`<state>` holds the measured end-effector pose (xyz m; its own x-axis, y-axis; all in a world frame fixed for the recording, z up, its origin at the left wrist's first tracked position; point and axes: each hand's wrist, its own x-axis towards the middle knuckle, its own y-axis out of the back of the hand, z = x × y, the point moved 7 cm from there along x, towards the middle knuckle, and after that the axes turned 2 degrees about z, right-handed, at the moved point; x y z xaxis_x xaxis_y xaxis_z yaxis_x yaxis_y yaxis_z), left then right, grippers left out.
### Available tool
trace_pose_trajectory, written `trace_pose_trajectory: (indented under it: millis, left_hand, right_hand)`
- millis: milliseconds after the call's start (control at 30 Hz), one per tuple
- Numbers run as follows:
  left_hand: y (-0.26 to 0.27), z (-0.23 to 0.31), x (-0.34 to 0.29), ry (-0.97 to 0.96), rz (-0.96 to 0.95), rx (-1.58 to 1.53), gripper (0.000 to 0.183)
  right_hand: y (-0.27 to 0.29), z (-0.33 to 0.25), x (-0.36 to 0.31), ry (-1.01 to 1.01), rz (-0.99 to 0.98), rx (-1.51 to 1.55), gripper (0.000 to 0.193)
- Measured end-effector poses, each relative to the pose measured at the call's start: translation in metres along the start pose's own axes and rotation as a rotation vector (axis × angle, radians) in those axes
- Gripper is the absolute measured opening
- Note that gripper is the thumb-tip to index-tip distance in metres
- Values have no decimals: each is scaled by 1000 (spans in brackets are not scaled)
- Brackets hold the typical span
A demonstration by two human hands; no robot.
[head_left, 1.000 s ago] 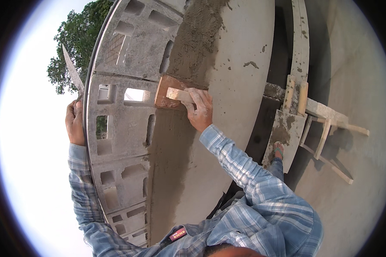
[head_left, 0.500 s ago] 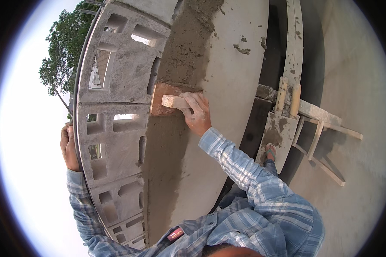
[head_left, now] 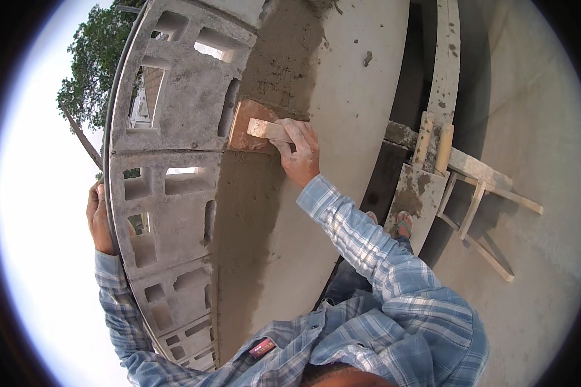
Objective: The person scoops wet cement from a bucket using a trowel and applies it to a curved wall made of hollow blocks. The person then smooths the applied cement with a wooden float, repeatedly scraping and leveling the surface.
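Observation:
My right hand is wrapped round the pale handle of a wooden plastering float. Its flat reddish-brown board lies against a band of wet mortar that runs along the wall. The mortar looks rougher beyond the float and smoother on the near side. At the far left, my left hand grips the outer edge of the openwork concrete blocks, beside a dark rail or cable. Part of its fingers is hidden behind that edge.
Pale smooth wall adjoins the mortar on the right. My feet stand on a narrow mortar-spotted plank, with a long board ahead of it. A wooden frame stands lower down. A tree shows beyond the blocks.
The float has moved a little farther up along the mortar band and tilted slightly. My left hand still holds the block edge, and the view has shifted slightly.

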<state>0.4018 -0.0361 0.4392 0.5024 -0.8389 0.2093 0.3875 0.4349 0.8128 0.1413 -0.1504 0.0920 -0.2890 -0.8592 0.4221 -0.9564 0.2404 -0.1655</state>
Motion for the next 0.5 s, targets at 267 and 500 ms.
trace_pose_trajectory:
  millis: [267,500]
  left_hand:
    - [-24,21,11,-65,-65,40,43]
    - [-6,-9,14,-21,-37,57,39]
  right_hand:
    - [34,74,230,-41,187,-72,47]
    - [12,28,39,-82,-3,9,38]
